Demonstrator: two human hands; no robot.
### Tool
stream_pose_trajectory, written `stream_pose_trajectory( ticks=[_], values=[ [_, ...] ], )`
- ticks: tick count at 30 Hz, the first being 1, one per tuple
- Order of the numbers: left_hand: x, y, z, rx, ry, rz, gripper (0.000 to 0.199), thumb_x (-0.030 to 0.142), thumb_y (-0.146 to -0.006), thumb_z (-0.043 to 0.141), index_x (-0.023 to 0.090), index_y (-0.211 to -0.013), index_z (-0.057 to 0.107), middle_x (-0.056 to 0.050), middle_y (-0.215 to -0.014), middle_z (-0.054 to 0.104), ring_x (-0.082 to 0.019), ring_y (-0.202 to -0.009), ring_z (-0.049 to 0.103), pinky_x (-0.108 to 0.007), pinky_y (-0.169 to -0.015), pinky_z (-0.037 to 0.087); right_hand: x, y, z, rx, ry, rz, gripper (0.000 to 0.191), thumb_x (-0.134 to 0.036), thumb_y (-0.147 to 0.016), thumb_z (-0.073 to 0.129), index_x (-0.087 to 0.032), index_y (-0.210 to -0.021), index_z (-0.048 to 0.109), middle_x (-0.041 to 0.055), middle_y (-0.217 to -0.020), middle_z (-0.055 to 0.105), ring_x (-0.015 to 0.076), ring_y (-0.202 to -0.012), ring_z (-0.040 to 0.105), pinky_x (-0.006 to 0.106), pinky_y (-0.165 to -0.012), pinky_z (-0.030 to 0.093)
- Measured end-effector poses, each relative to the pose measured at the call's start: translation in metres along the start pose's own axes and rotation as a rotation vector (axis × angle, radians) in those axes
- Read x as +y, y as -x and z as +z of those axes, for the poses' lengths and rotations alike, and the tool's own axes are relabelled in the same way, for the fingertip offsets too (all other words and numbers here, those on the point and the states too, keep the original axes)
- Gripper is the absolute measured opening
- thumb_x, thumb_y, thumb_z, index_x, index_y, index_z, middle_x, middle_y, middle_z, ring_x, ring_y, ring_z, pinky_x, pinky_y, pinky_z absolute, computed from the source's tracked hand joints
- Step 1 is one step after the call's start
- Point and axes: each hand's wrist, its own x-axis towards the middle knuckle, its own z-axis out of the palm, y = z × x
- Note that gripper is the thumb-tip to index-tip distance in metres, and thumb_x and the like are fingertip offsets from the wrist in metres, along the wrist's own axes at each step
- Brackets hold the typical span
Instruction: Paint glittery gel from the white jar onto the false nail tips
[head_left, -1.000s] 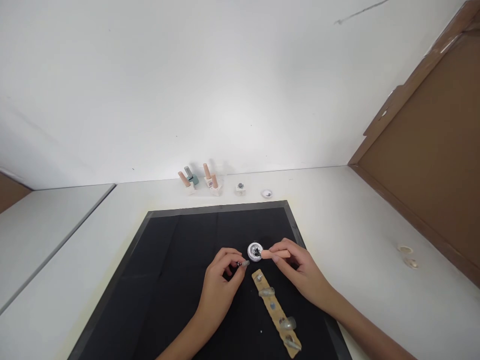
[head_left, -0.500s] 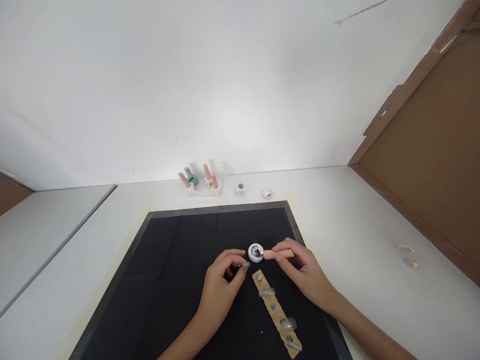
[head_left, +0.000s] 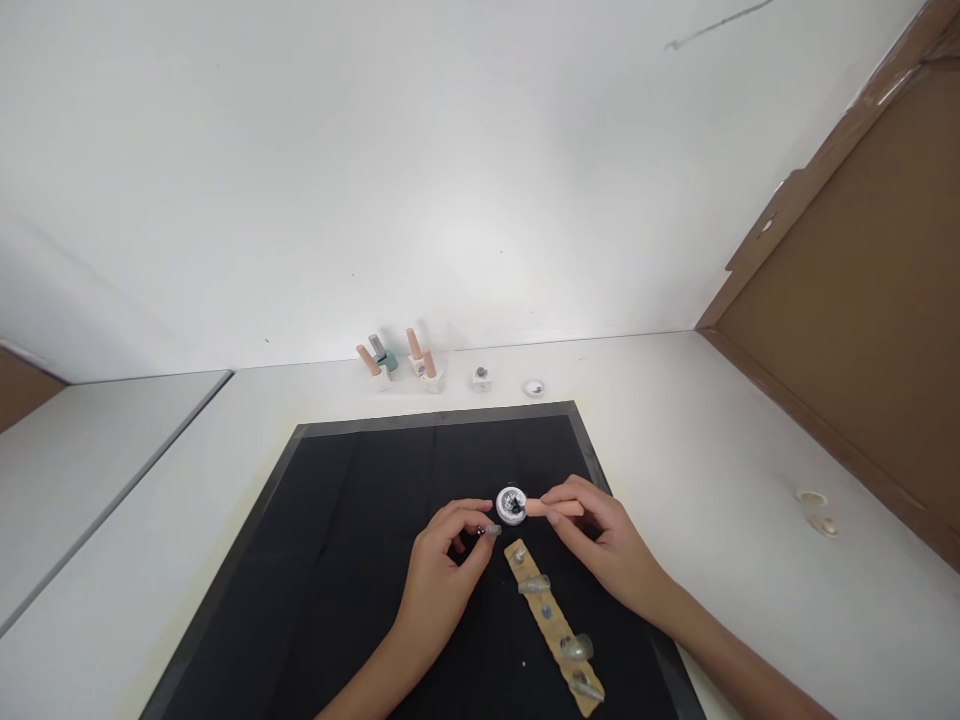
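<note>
My right hand (head_left: 600,535) pinches the peach cap of a nail polish brush (head_left: 553,508). Its dark tip lies in a small round white pot (head_left: 511,506) with silvery contents. My left hand (head_left: 448,560) holds a greyish see-through false nail (head_left: 493,530) between thumb and fingers, just left of and below the pot. Between the hands, a tan wavy-edged strip (head_left: 553,625) lies slanted on the black mat (head_left: 360,540). Several translucent false nails (head_left: 577,648) sit across this strip.
Along the back stand several polish bottles with peach or grey caps (head_left: 415,345), an uncapped square bottle (head_left: 481,379) and a small round lid (head_left: 534,388). Two small pale discs (head_left: 823,525) lie at right. A white wall rises behind; a brown board (head_left: 847,280) borders the right.
My right hand has shifted slightly left, bringing the brush a little further over the pot. The left hand and the strip look unchanged.
</note>
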Motion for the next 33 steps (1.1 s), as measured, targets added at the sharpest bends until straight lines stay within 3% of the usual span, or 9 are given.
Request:
stream_pose_trajectory(
  ticks=[8,14,33],
  values=[
    [0.002,-0.001,0.0,-0.003,0.009,-0.008,0.011,0.02,-0.08,0.057,0.02,-0.074,0.066,-0.007,-0.101,0.068,-0.016,-0.075,0.058,-0.026,-0.061,0.041,0.0053,0.0028,0.0018,-0.052,0.112,-0.17,0.02,-0.014,-0.09,0.043,-0.023,-0.1,0.059,0.0011,-0.078,0.046,0.0116,-0.058,0.045,0.024,-0.051,0.037],
    [0.0023,-0.0015,-0.0001,0.003,0.002,-0.01,0.011,0.021,-0.08,0.057,0.021,-0.074,0.066,-0.006,-0.1,0.068,-0.016,-0.073,0.059,-0.026,-0.06,0.042,0.0031,0.0033,0.0014,-0.058,0.311,-0.326,0.02,-0.009,-0.086,0.042,-0.021,-0.093,0.057,0.0009,-0.076,0.044,0.0113,-0.058,0.045,0.024,-0.049,0.036],
    [0.0029,-0.0007,0.0001,0.008,-0.01,0.005,0.01,0.021,-0.079,0.058,0.021,-0.073,0.066,-0.006,-0.099,0.069,-0.017,-0.074,0.059,-0.026,-0.061,0.042,0.0036,0.0057,-0.0024,-0.007,0.34,-0.393,0.023,-0.006,-0.081,0.042,-0.022,-0.091,0.054,0.0004,-0.076,0.04,0.0112,-0.056,0.042,0.024,-0.047,0.033]
  ],
)
